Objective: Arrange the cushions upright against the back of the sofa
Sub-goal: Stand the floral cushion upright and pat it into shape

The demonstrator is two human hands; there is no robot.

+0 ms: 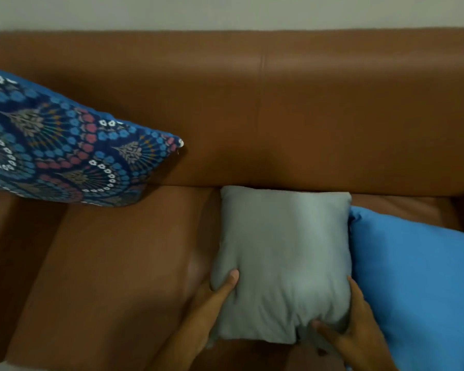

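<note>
Head view: leather, brown, fills most of the frame, with the sofa's backrest point(279, 103) running across from 9 to 3 o'clock and its seat point(113, 263) spreading below toward 7 o'clock. A strip of pale wall point(225, 12) shows at 12 o'clock above the backrest.

A plain grey cushion point(281, 261) sits just below centre, toward 5 o'clock. Its far edge meets the foot of the backrest and its broad face is turned up to the camera. Whether its near edge is raised off the seat cannot be told.

Both hands grip this cushion at its near corners. The left hand point(212, 298), at 6 o'clock, has its thumb pressed into the top face by the left edge, and its fingers are tucked out of sight under the cushion. The right hand point(356, 325), at 5 o'clock, wraps the near right corner, with its thumb dug into the fabric and its fingers lying along the right edge.

A bright blue cushion point(418, 285) lies at 4 o'clock, touching the grey one's right edge and running out of frame.

A dark blue patterned cushion point(59, 145) with floral fans stands at 9 o'clock, tilted, propped against the backrest well apart from the other two, one corner pointing toward centre.
</note>
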